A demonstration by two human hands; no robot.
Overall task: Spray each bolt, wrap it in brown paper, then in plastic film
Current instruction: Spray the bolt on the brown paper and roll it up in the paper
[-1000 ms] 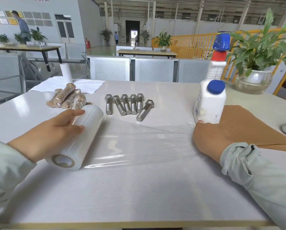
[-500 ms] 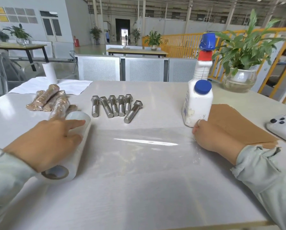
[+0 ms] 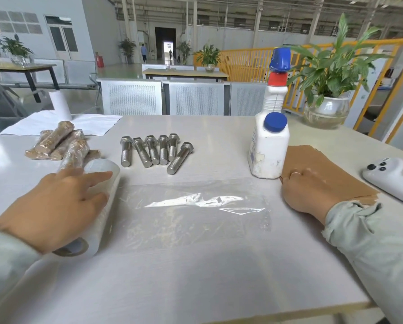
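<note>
Table (image 3: 196,277), white, your station. Items as they lie:

1. Roll of plastic film (image 3: 100,206), lying at your left. Your left hand (image 3: 53,206) rests on top of it, fingers straight and spread, forefinger pointing along the roll.
2. Sheet of film (image 3: 196,211), drawn out from the roll and lying flat across the table between your hands (wrinkled, catching the light near its middle).
3. Your right hand (image 3: 312,190), at the sheet's far end and over the near corner of the brown paper (image 3: 331,169); knuckles up, fingers bent under. Whether they pinch the film edge or the paper cannot be told.
4. Six bare bolts (image 3: 156,152), in a loose row beyond the sheet, heads away from you; the rightmost lies slanted.
5. Wrapped bolts (image 3: 65,146), a small pile just past the roll, brown paper under clear film.
6. Spray bottle (image 3: 269,141), white with blue caps, upright, touching the paper's left edge.
7. Phone (image 3: 392,178), right edge, camera side up.
8. Potted plant (image 3: 329,90), far right corner.
</note>
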